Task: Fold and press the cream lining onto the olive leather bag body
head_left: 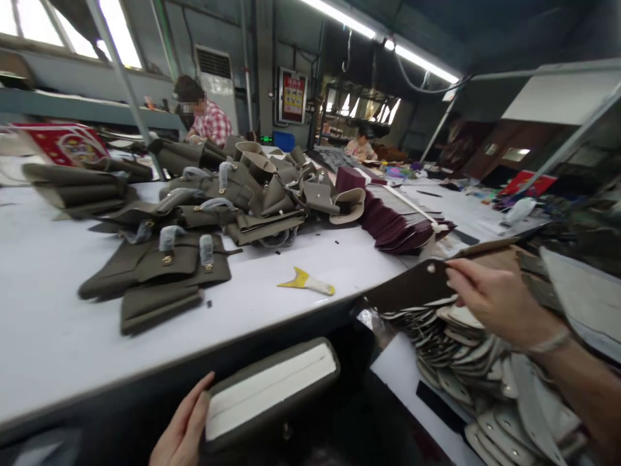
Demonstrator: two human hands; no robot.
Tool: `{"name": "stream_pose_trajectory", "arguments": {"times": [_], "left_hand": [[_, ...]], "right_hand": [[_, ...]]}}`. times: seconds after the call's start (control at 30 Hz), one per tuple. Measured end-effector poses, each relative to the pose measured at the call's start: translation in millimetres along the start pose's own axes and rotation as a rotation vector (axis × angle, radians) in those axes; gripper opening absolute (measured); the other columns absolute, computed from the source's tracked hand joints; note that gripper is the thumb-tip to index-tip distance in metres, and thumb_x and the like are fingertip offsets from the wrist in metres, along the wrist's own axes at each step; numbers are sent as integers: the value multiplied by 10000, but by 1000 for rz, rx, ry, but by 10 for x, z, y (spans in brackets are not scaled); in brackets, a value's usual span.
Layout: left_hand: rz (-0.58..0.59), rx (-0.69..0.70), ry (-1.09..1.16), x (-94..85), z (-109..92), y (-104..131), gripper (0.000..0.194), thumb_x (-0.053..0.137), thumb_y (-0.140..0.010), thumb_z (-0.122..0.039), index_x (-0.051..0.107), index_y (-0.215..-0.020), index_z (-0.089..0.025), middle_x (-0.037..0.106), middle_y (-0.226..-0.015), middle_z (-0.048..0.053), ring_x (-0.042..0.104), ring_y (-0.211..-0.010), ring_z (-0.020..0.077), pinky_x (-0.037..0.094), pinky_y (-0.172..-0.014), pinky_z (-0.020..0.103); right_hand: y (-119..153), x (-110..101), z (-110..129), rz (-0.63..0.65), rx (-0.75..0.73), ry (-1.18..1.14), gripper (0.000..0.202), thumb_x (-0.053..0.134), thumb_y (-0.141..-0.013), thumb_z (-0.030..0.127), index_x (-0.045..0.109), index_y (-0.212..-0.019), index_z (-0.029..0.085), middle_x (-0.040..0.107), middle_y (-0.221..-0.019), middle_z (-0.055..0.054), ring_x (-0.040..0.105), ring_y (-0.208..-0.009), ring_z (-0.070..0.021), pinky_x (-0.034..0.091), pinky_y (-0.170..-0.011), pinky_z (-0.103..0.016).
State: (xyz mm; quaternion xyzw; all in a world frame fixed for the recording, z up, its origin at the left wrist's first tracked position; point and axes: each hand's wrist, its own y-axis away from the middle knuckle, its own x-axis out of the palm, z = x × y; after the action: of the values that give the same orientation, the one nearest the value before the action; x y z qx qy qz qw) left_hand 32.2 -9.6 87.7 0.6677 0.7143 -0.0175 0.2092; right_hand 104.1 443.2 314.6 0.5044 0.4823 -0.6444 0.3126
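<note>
At the bottom, my left hand (187, 421) grips the left end of a grey-green leather piece wrapped around a white block (272, 388). This block lies below the table's front edge, tilted up to the right. On the right, my right hand (490, 298) pinches the end of a dark brown leather flap (407, 285) with a round metal snap near its tip. Under that hand lies a heap of pale leather pieces with snaps (456, 356). A yellow and white tool (306, 282) rests on the table between the hands, touched by neither.
Grey-green leather bag parts (165, 259) with wrapped metal fittings cover the left of the white table (48, 323). A tied stack of maroon pieces (392, 217) stands at centre right. One person (213, 120) in a checked shirt and another person (361, 145) are farther back.
</note>
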Motion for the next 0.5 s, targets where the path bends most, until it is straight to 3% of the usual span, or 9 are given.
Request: {"name": "stream_pose_trajectory", "arguments": {"times": [0.03,0.1,0.17,0.23,0.37,0.5], "left_hand": [[-26,34,-9,-51,-10,18,604,491,-810,-670,660,-1204,-243,624,-1331,27,470,-1330,316,275,-1183,449],[-82,108,-34,-125,-104,89,642,526,-797,-677,617,-1266,-248,619,-1329,40,502,-1292,303,337,-1144,418],[-69,139,-6,-144,-254,185,641,541,-799,-680,606,-1281,-263,653,-1264,46,595,-1146,273,441,-1041,371],[-1,89,145,-106,-394,277,648,534,-813,-680,603,-1286,-243,667,-1236,71,645,-968,233,514,-885,323],[106,-181,451,11,-490,399,670,617,-776,-657,626,-1235,-170,732,-998,93,634,-724,190,510,-598,264],[83,-265,375,8,-428,410,543,783,-634,-579,718,-970,-157,695,-813,40,532,-587,128,420,-458,201]], "right_hand": [[33,-77,67,-8,1,-124,386,379,-939,432,618,-1109,182,684,-677,-72,668,-641,-227,514,-590,-320],[115,-114,250,24,136,-643,431,571,-812,600,659,-1012,228,696,-756,-71,660,-584,-222,531,-486,-307],[229,34,490,101,280,-1094,421,747,-682,594,681,-905,243,688,-857,-68,650,-592,-208,562,-447,-299],[376,348,747,242,382,-1396,354,815,-669,491,690,-872,230,667,-822,-47,628,-623,-195,584,-457,-296],[723,1144,1140,542,584,-1655,322,804,-721,446,689,-880,191,634,-760,-21,582,-616,-161,579,-465,-301],[951,1685,1265,592,615,-1579,402,786,-713,530,695,-830,156,611,-715,-22,551,-595,-146,551,-436,-272]]}}
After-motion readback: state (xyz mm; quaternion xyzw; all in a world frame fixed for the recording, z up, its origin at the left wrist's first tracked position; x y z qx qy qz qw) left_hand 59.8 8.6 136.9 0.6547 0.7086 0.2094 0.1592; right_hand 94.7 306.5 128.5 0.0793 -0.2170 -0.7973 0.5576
